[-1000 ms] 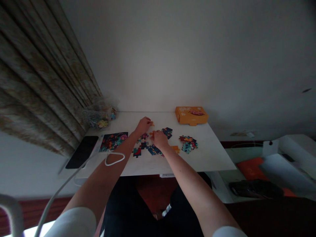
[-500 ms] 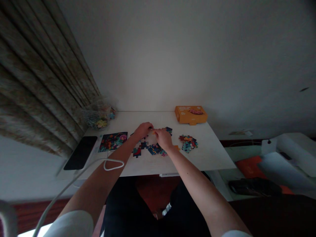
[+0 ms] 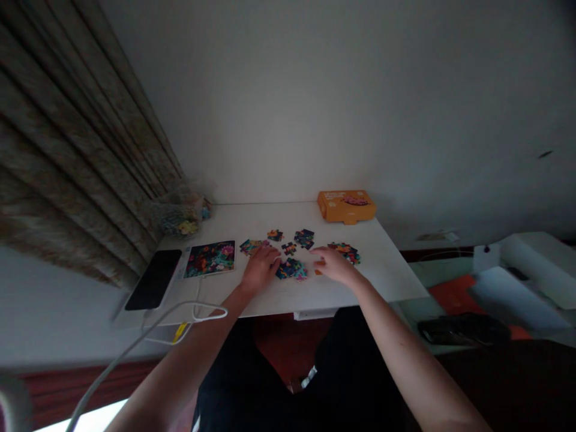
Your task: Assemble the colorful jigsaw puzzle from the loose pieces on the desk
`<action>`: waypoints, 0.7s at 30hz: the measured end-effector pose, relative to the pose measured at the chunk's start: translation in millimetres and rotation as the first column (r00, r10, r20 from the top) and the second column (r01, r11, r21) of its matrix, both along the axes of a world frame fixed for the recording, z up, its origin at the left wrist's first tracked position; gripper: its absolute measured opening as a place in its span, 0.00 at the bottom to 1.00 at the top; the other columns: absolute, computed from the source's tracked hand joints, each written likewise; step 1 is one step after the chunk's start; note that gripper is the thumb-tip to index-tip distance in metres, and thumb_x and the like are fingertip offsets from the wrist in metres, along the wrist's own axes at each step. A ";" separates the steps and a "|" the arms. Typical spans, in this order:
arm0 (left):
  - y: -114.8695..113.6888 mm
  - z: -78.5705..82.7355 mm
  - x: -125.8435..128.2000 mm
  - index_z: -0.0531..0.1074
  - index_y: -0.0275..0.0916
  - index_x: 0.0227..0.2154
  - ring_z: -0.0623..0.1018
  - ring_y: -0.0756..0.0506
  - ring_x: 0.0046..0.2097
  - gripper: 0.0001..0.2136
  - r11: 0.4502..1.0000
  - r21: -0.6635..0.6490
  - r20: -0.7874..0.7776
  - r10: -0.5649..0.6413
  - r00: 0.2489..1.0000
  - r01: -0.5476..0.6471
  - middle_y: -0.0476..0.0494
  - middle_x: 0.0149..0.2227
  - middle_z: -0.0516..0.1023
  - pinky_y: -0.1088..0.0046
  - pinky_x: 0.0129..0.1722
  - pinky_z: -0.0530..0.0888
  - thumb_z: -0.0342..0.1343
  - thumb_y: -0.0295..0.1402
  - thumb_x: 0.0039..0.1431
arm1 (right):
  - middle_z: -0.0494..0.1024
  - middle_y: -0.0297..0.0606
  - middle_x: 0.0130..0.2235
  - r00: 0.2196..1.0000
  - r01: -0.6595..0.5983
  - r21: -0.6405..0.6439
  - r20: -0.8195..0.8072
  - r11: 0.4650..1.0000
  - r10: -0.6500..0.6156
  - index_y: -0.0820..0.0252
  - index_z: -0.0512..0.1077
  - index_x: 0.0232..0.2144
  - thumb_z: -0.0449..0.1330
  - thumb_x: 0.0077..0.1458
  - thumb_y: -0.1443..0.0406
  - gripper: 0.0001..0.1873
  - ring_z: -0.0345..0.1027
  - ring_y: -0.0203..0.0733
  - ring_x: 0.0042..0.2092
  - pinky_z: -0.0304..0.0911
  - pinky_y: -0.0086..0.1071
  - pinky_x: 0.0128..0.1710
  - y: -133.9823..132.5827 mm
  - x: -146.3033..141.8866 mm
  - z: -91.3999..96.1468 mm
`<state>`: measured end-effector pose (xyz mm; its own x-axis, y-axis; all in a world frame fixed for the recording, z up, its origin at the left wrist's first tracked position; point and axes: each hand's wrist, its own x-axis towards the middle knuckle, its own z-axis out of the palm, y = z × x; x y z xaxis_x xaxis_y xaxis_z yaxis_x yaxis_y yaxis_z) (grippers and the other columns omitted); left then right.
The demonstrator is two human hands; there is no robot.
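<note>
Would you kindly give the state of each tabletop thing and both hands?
Puzzle pieces: loose, mostly grouped, some overlapping
Orange box: looks shut, front tab out
Phone: flat, screen dark
Picture card: flat, picture up
Clear bag: things inside
Left hand: by pieces, grip unclear
Right hand: by pieces, grip unclear

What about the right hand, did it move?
Yes. The right hand moved rightward: earlier it was left of the orange box; now it is on the box's near side.
</note>
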<state>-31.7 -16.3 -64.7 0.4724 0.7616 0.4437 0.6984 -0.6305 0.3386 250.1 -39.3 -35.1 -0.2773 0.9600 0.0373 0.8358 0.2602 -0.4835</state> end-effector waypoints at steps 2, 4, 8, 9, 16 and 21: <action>-28.3 -5.6 -1.8 0.79 0.42 0.48 0.79 0.40 0.54 0.12 1.000 0.030 -0.019 -0.008 1.000 0.008 0.40 0.49 0.82 0.51 0.65 0.69 0.51 0.35 0.72 | 0.80 0.44 0.57 0.999 -0.014 0.012 0.053 1.000 0.013 0.55 0.78 0.56 0.66 0.55 0.72 0.26 0.74 0.49 0.58 0.65 0.41 0.61 -12.2 10.8 -1.7; -47.1 -9.9 -0.9 0.78 0.42 0.51 0.79 0.39 0.55 0.13 0.999 0.034 -0.037 0.004 0.999 -0.003 0.38 0.52 0.80 0.53 0.62 0.72 0.52 0.37 0.72 | 0.80 0.44 0.57 0.994 -0.008 0.027 0.107 1.000 0.005 0.54 0.77 0.57 0.67 0.54 0.72 0.28 0.73 0.52 0.59 0.65 0.43 0.62 -21.4 14.5 -3.7; -59.0 -13.5 6.0 0.76 0.42 0.56 0.77 0.37 0.58 0.16 1.000 0.007 -0.080 0.028 0.996 -0.027 0.36 0.57 0.78 0.53 0.59 0.74 0.52 0.38 0.72 | 0.81 0.46 0.55 0.985 0.049 -0.007 0.163 0.999 -0.047 0.55 0.77 0.56 0.70 0.54 0.70 0.27 0.73 0.54 0.58 0.65 0.43 0.60 -23.8 12.4 -7.4; -59.0 -13.5 7.5 0.75 0.42 0.57 0.77 0.37 0.58 0.16 1.000 0.000 -0.087 0.022 0.996 -0.022 0.36 0.57 0.78 0.53 0.59 0.74 0.52 0.37 0.72 | 0.80 0.47 0.55 0.985 0.066 -0.022 0.160 0.998 -0.061 0.56 0.77 0.56 0.70 0.53 0.70 0.26 0.73 0.54 0.59 0.65 0.42 0.60 -21.8 11.9 -8.2; -58.8 -11.8 8.7 0.74 0.40 0.58 0.76 0.37 0.59 0.16 1.000 -0.018 -0.111 0.002 0.994 -0.004 0.36 0.60 0.76 0.54 0.60 0.74 0.52 0.35 0.71 | 0.82 0.47 0.50 0.977 0.160 -0.093 0.154 0.983 -0.145 0.59 0.79 0.48 0.74 0.46 0.70 0.24 0.75 0.51 0.53 0.66 0.36 0.53 -7.9 11.5 -11.2; -59.6 -13.2 8.9 0.73 0.41 0.59 0.76 0.38 0.60 0.17 1.000 -0.025 -0.108 -0.005 0.994 0.002 0.37 0.60 0.76 0.55 0.61 0.74 0.53 0.34 0.70 | 0.82 0.43 0.41 0.988 0.125 0.023 0.085 0.992 -0.127 0.60 0.81 0.37 0.67 0.58 0.67 0.04 0.76 0.44 0.44 0.65 0.32 0.46 -6.4 5.6 -8.4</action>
<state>-22.8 -75.9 -77.9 0.5192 0.7700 0.3709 0.7298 -0.6253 0.2764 255.6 -45.7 -43.5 -0.1572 0.9869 0.0353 0.9007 0.1579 -0.4048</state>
